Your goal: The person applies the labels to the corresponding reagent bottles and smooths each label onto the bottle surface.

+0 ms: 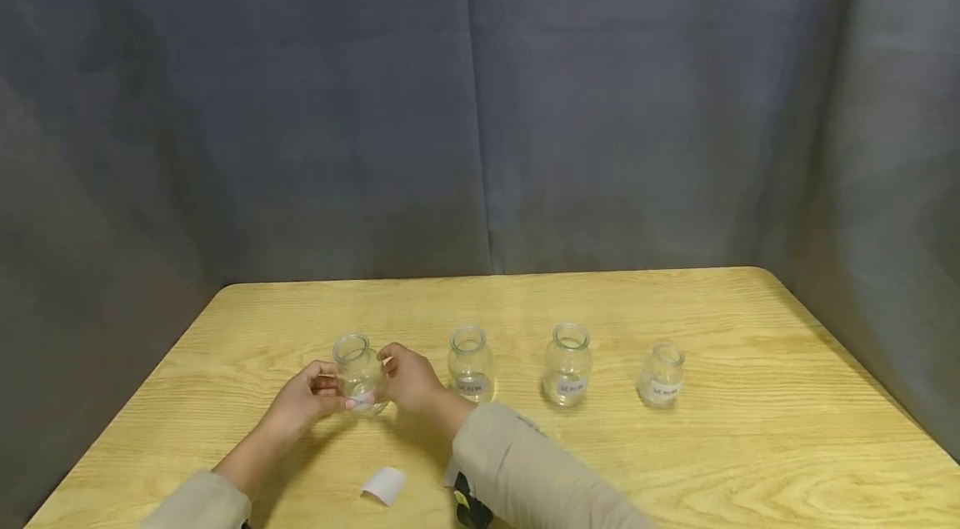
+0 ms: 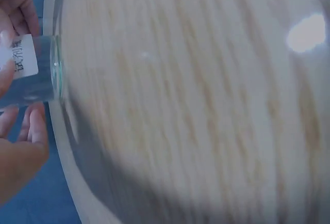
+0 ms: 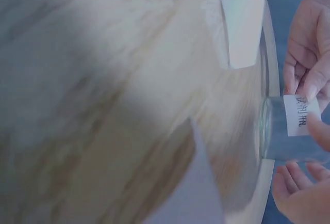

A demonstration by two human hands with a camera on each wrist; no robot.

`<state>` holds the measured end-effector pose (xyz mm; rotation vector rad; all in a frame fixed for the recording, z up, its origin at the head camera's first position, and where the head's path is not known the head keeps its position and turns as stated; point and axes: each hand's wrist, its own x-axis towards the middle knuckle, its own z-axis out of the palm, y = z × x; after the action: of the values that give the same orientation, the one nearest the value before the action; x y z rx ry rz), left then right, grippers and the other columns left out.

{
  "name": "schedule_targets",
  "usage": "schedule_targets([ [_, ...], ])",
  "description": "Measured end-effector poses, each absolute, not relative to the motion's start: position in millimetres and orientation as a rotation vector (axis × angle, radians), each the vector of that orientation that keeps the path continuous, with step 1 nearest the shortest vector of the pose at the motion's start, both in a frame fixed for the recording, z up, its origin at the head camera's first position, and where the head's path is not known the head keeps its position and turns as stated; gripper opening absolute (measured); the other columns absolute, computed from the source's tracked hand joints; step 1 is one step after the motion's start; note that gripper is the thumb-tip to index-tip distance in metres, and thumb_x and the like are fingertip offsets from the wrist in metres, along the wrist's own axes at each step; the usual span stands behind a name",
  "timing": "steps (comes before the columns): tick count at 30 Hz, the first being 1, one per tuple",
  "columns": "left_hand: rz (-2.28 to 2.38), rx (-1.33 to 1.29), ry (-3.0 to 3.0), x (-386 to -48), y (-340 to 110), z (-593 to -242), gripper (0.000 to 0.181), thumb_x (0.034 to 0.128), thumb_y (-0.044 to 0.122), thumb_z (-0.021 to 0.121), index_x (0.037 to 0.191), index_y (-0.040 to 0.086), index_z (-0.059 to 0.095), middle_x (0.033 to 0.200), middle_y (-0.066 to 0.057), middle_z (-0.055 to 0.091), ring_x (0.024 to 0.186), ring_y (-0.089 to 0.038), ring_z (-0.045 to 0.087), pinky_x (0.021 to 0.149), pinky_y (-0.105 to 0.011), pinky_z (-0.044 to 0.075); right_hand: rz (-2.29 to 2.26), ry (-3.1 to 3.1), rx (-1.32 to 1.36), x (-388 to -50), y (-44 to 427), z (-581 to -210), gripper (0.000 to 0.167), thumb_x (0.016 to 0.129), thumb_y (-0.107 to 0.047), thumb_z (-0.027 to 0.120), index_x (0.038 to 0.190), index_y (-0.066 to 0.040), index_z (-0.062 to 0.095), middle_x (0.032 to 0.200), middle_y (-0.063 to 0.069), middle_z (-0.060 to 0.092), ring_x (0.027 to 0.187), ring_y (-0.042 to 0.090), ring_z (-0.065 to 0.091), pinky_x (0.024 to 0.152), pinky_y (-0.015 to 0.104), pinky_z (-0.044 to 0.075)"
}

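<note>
A clear glass jar [image 1: 356,364] is held between both hands at the left of the row. My left hand [image 1: 298,402] grips its left side, and my right hand [image 1: 411,379] holds the right side with bent fingers. Thumbs press on a white label [image 2: 26,56] with handwritten characters on the jar's front. In the right wrist view the same label [image 3: 295,118] lies flat against the glass, partly covered by thumbs. Whether the jar's base touches the table cannot be told.
Three more labelled glass jars stand to the right: one [image 1: 469,362], another [image 1: 567,366] and a smaller one [image 1: 662,379]. A curled white paper piece [image 1: 384,485] lies on the wooden table [image 1: 750,462] in front. Beside the right sleeve shows a dark object [image 1: 471,506]. Grey curtains [image 1: 480,96] surround the table.
</note>
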<state>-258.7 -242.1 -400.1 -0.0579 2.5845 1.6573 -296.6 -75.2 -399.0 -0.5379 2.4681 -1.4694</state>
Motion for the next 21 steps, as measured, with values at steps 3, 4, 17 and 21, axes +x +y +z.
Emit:
schedule_targets([
  [3, 1.618, -0.019, 2.63, -255.9, -240.5, -398.0, 0.049, 0.0699, 0.007, 0.07, 0.109, -0.006, 0.043, 0.104, -0.016, 0.051, 0.091, -0.025, 0.048, 0.075, -0.032, 0.044, -1.48, 2.415, -0.513, -294.9, -77.2, -400.1, 0.047, 0.066, -0.009, 0.072, 0.106, -0.007, 0.047, 0.109, 0.01, 0.054, 0.101, 0.028, 0.049, 0.08, 0.035, 0.044],
  [4, 1.606, -0.013, 2.652, -255.3, -239.5, -397.4, 0.047, 0.0688, 0.007, 0.07, 0.106, -0.005, 0.045, 0.102, -0.014, 0.052, 0.091, -0.025, 0.049, 0.075, -0.032, 0.045, -1.476, 2.416, -0.518, -294.4, -77.5, -400.2, 0.046, 0.067, -0.009, 0.072, 0.105, -0.007, 0.047, 0.111, 0.012, 0.053, 0.102, 0.029, 0.049, 0.081, 0.036, 0.043],
  [17, 1.483, 0.219, 2.74, -260.2, -246.7, -393.9, 0.035, 0.0646, 0.008, 0.072, 0.091, 0.001, 0.05, 0.084, -0.006, 0.055, 0.078, -0.018, 0.053, 0.065, -0.026, 0.046, -1.321, 2.534, -0.649, -294.9, -74.6, -397.1, 0.041, 0.065, -0.013, 0.073, 0.099, -0.003, 0.052, 0.105, 0.013, 0.057, 0.098, 0.027, 0.052, 0.078, 0.031, 0.044],
  [21, 1.494, 0.239, 2.746, -258.6, -246.3, -394.1, 0.035, 0.0623, 0.007, 0.073, 0.088, 0.0, 0.05, 0.082, -0.006, 0.056, 0.075, -0.018, 0.053, 0.062, -0.025, 0.047, -1.351, 2.51, -0.65, -294.0, -73.4, -397.3, 0.038, 0.065, -0.011, 0.072, 0.096, -0.003, 0.052, 0.102, 0.012, 0.058, 0.097, 0.027, 0.052, 0.078, 0.032, 0.044],
])
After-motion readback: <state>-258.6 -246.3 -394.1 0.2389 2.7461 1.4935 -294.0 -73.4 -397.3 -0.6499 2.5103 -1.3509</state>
